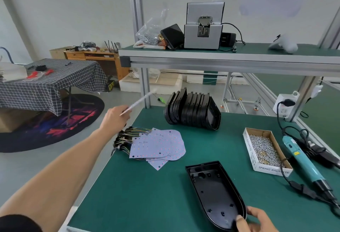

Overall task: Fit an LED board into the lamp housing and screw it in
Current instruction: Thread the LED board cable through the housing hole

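An open black lamp housing (pixel 213 191) lies hollow side up on the green bench (pixel 128 185), near the front. My right hand (pixel 255 221) grips its rounded near end, thumb inside the rim. My left hand (pixel 115 119) is stretched out over the bench's left edge, above the wired ends of a pile of white LED boards (pixel 158 145). It pinches a thin white board (pixel 139 101) seen edge-on and blurred, pointing up and away. A blue electric screwdriver (pixel 301 160) lies at the right beside a cardboard box of screws (pixel 265 149).
A row of black housings (pixel 193 110) stands on edge at the back of the bench. A shelf (pixel 220 56) above carries a grey screw feeder (pixel 203 27) and a bag of screws (pixel 150 34). A power socket (pixel 286 102) and cables sit at the right.
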Demonstrator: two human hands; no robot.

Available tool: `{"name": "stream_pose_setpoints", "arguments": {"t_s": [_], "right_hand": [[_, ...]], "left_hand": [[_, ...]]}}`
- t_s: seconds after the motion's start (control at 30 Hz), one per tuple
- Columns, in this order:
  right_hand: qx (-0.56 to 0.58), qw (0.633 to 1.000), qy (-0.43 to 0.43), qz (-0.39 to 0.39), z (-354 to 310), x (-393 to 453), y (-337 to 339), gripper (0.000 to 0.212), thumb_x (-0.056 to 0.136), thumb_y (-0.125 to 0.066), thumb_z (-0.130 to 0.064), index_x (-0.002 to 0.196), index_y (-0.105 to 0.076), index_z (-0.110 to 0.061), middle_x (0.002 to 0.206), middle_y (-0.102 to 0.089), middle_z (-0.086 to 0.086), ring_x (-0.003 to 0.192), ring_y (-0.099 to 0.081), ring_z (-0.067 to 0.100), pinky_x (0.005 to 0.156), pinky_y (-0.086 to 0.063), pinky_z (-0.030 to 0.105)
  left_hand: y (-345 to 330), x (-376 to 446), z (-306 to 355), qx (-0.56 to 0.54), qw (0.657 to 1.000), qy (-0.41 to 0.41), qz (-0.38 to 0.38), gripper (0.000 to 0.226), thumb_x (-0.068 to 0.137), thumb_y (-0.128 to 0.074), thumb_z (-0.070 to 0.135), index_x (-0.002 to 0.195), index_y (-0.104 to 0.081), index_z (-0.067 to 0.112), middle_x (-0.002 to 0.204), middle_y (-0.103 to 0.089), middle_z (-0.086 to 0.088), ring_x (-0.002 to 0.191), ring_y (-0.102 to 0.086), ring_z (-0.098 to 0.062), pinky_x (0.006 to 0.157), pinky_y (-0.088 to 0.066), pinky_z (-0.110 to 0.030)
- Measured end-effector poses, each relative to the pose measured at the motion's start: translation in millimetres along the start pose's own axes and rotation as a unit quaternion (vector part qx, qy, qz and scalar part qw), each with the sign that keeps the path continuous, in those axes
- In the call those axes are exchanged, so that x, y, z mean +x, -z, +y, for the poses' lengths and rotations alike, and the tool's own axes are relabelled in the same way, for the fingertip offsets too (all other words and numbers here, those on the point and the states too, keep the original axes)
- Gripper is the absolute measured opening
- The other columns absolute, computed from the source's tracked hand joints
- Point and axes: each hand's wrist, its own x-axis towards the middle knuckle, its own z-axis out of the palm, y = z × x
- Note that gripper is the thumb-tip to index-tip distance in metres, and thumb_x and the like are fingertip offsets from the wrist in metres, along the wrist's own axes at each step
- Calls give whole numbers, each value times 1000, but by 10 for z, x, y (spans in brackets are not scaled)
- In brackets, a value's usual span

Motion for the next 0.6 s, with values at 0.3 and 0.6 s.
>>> {"name": "stream_pose_setpoints", "arguments": {"t_s": [0.3,0.6], "right_hand": [[2,1000,8,13,43,-15,-47,21,84,-66,25,90,-63,5,49,-64,20,57,-67,25,44,-45,10],[-79,995,-35,-41,-15,-15,113,16,91,-75,-18,97,-64,-26,50,-73,-2,41,-71,14,48,-55,31]], "left_hand": [[664,-87,-278,-99,982,106,121,34,111,-44,28,114,-73,11,88,-72,-12,66,-63,-21,47,-51,-26],[1624,-440,-698,-28,961,18,276,44,103,-32,71,98,-70,50,73,-73,7,57,-68,-3,51,-51,-13]]}}
